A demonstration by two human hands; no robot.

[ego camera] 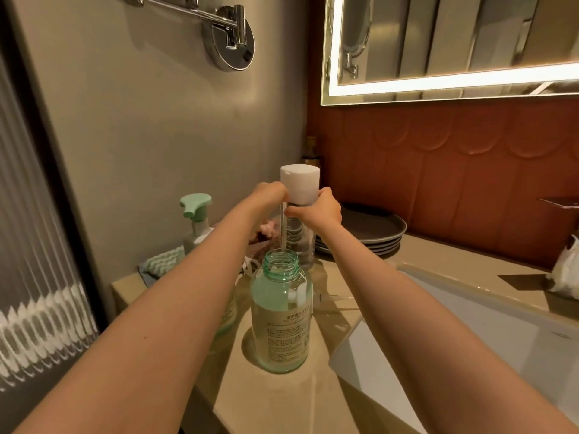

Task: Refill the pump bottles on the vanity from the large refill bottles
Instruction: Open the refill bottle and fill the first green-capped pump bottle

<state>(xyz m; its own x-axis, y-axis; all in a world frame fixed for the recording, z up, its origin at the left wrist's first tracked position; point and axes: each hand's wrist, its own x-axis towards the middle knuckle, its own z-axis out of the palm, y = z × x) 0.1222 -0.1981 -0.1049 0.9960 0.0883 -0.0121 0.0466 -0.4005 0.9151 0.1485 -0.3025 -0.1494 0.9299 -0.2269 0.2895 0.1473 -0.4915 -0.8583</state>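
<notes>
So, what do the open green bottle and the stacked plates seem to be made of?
The open green bottle: probably clear tinted plastic, maybe glass; you see liquid through its glossy, threaded wall. The stacked plates: likely matte dark-grey ceramic, with thick rims and no sharp shine.

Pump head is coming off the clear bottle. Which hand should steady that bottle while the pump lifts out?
Probably right. The right hand already grips the clear bottle at its neck, while the left hand is at the white pump head, dip tube showing.

Both hands, left hand (272,195) and right hand (322,209), hold a white pump top (299,183) in the middle, above an open green bottle (280,311).
</notes>
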